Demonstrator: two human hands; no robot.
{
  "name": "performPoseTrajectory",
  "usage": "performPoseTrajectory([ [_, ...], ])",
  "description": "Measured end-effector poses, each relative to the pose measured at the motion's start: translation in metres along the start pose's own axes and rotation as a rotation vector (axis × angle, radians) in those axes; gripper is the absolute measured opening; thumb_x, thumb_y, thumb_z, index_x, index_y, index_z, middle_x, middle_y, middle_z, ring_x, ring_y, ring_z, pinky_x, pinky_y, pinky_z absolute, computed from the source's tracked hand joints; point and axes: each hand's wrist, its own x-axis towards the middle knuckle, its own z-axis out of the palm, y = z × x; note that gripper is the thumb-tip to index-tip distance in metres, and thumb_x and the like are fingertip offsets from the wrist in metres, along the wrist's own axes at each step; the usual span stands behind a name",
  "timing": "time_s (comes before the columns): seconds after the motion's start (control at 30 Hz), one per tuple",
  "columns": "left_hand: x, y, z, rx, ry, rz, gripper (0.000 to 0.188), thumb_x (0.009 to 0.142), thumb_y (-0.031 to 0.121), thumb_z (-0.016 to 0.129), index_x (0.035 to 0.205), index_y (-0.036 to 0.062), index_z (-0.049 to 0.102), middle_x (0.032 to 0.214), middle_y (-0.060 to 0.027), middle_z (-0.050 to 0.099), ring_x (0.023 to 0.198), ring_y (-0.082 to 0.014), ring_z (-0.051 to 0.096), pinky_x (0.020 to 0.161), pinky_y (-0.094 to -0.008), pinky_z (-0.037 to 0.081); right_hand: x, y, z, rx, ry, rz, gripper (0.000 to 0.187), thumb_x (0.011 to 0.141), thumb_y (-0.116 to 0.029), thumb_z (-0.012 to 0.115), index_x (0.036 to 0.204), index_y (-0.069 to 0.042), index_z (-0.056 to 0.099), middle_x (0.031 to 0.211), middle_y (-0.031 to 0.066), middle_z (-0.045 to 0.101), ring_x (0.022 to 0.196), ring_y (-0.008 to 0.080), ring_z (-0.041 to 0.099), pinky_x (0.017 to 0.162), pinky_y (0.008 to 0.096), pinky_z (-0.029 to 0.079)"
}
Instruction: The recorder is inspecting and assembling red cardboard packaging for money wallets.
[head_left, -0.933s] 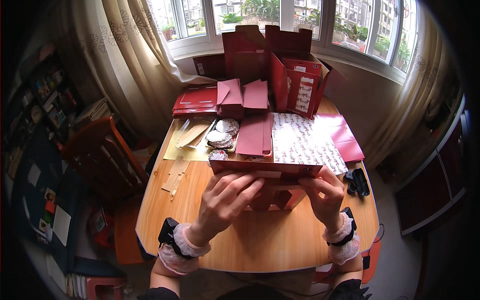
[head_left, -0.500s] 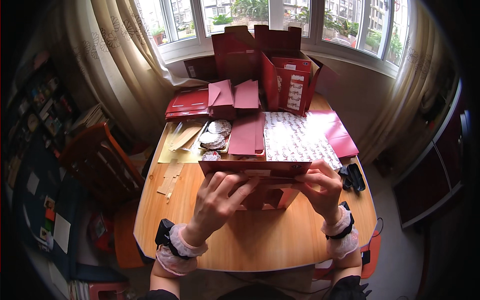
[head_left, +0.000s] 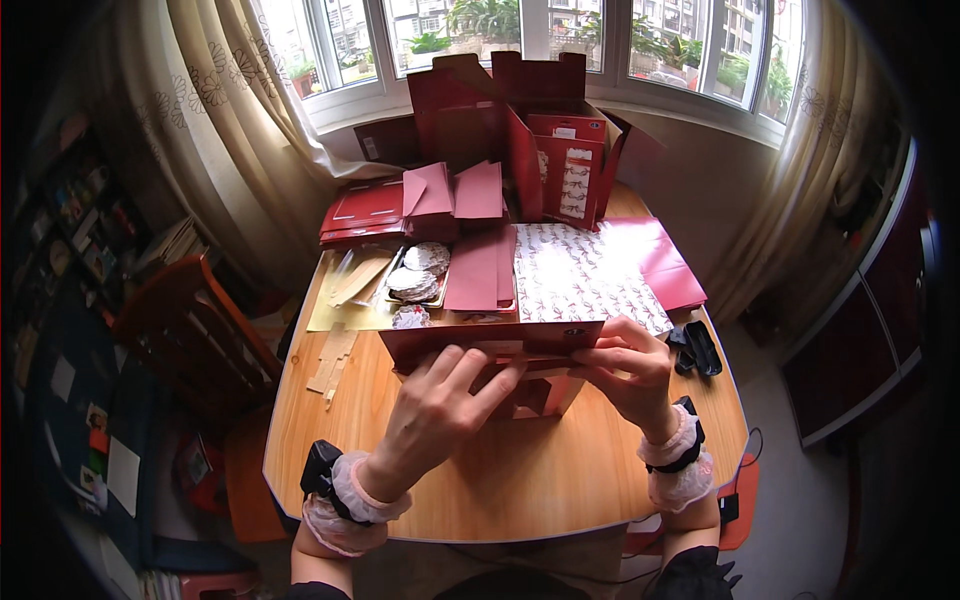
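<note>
A dark red cardboard box stands on the wooden table in front of me, its wide upper panel raised across the top. Against this panel, near its middle, my left hand presses with bent fingers, the index finger stretched toward the right. At the right end, my right hand pinches the panel's edge between thumb and fingers. The lower left part of the box is hidden behind my left hand.
Behind the box lie patterned paper, pink-red card sheets and round lace-edged paper pieces. A larger open red box stands by the window. Tan cardboard scraps lie left, a black object right.
The view has shifted slightly, so the scene sits further left. Against the box, my left hand has slid a little to the right along the panel. My right hand keeps its hold.
</note>
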Motion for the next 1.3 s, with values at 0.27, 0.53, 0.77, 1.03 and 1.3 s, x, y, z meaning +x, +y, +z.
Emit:
performPoseTrajectory([
  [0.27,0.008,0.01,0.009,-0.094,-0.031,-0.03,0.053,0.076,0.006,0.066,0.128,0.0142,0.068,0.103,-0.0067,0.059,0.093,-0.0229,0.063,0.08,-0.0363,0.057,-0.002,-0.004,-0.005,-0.053,-0.007,0.083,0.026,0.075,0.0,0.084,0.098,-0.003,0.075,0.101,0.0116,0.068,0.085,0.0185,0.071,0.07,0.0292,0.061],
  [0.53,0.008,0.011,0.01,-0.107,-0.011,-0.026,0.053,0.075,0.005,0.066,0.128,0.0107,0.067,0.102,-0.0076,0.059,0.092,-0.0241,0.061,0.081,-0.0372,0.056,-0.002,0.003,-0.002,0.008,-0.007,0.01,0.025,0.073,0.001,0.085,0.096,-0.001,0.075,0.104,0.0131,0.066,0.088,0.0236,0.073,0.077,0.0335,0.063],
  [0.77,0.01,0.013,0.013,-0.07,0.045,-0.031,0.051,0.074,0.008,0.068,0.125,0.0083,0.068,0.101,-0.0079,0.056,0.091,-0.024,0.058,0.082,-0.0371,0.055,0.0,0.006,0.003,-0.003,-0.005,-0.03,0.023,0.079,0.003,0.079,0.101,-0.004,0.076,0.101,0.0108,0.067,0.079,0.0193,0.072,0.068,0.0288,0.061],
  [1.03,0.006,0.005,0.016,-0.142,0.1,-0.01,0.043,0.073,0.007,0.073,0.116,0.0074,0.072,0.108,-0.0072,0.06,0.094,-0.0237,0.059,0.084,-0.0361,0.055,-0.002,0.001,0.005,-0.132,-0.02,-0.01,0.031,0.076,0.006,0.077,0.104,-0.007,0.078,0.09,0.0091,0.07,0.08,0.0219,0.07,0.068,0.0311,0.057],
  [1.3,-0.044,-0.058,-0.007,-0.549,0.474,-0.67,0.01,0.09,0.0,0.068,0.099,0.0036,0.068,0.095,-0.0042,0.061,0.087,-0.0135,0.058,0.077,-0.0285,0.048,-0.001,-0.001,0.006,-0.126,0.003,0.0,0.027,0.077,0.008,0.078,0.1,-0.005,0.077,0.087,0.0084,0.07,0.076,0.0206,0.068,0.065,0.0296,0.054],
])
